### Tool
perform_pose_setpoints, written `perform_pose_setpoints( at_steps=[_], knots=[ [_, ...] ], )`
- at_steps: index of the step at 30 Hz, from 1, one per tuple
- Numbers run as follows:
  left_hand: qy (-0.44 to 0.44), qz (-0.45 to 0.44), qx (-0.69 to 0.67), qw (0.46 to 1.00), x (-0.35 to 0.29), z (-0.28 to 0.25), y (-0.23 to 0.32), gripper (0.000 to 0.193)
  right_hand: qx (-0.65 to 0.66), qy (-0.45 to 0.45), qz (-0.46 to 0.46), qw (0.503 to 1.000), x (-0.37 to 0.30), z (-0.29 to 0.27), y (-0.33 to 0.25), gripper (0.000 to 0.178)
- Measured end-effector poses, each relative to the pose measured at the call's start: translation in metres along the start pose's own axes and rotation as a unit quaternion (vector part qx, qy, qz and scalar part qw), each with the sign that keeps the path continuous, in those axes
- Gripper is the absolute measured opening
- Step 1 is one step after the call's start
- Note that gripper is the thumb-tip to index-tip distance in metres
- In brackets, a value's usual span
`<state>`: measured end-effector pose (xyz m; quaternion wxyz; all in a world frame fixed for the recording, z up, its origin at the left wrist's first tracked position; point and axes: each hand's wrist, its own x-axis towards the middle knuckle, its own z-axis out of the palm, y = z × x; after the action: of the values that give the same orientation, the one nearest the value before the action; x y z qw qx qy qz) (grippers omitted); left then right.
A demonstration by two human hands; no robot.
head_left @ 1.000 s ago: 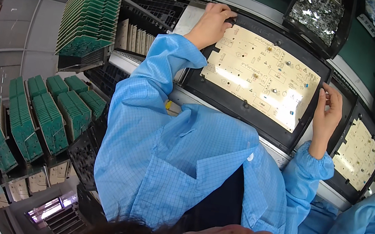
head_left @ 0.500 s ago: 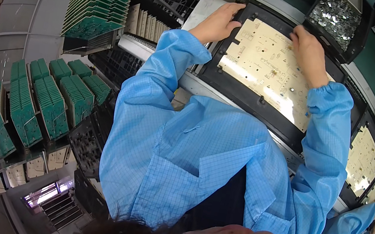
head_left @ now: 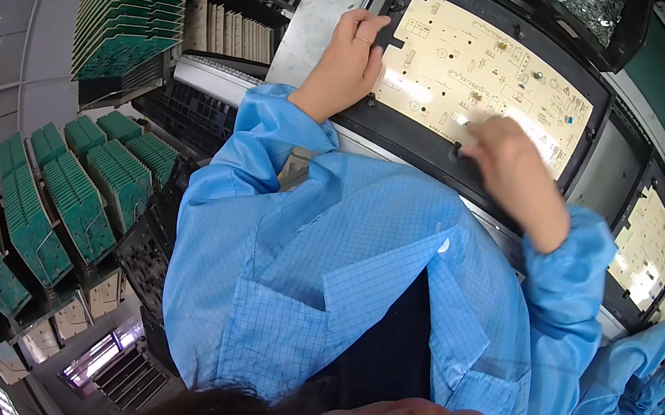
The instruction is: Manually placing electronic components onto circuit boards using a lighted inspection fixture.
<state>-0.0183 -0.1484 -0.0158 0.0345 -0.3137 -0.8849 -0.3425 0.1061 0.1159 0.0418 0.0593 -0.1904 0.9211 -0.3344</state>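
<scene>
A cream circuit board [head_left: 430, 56] with printed markings and a few small parts lies in a black carrier frame [head_left: 595, 129]. My left hand [head_left: 340, 71] holds the carrier's left edge, its fingers bent over the rim and the thumb against its side. Over the near edge of the board, my right hand [head_left: 509, 163] is blurred, with its fingers curled together; whatever may be between the fingertips is hidden. Close by those fingertips, a small black clip [head_left: 456, 150] sits on the near side of the frame.
Green circuit boards stand stacked in a rack [head_left: 133, 3] at far left, with more racked boards [head_left: 53, 203] below. Cream boards [head_left: 234, 32] stand upright beside them. A bin of shiny small parts [head_left: 581, 7] is at back right. Farther right lie another loaded carrier [head_left: 652, 237] and a co-worker's sleeve [head_left: 616, 364].
My right hand has moved from the far edge of the board to its near edge. My left hand has slid from the far left corner nearer along the left side. The whole view has shifted.
</scene>
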Motion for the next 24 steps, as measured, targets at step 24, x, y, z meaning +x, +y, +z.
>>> perform_pose_setpoints(
  at_steps=[24],
  knots=[
    [-0.027, -0.002, 0.134, 0.991, -0.070, -0.015, 0.042, 0.025, -0.088, 0.450, 0.313, 0.831, -0.090, 0.032, 0.047, 0.013]
  ],
)
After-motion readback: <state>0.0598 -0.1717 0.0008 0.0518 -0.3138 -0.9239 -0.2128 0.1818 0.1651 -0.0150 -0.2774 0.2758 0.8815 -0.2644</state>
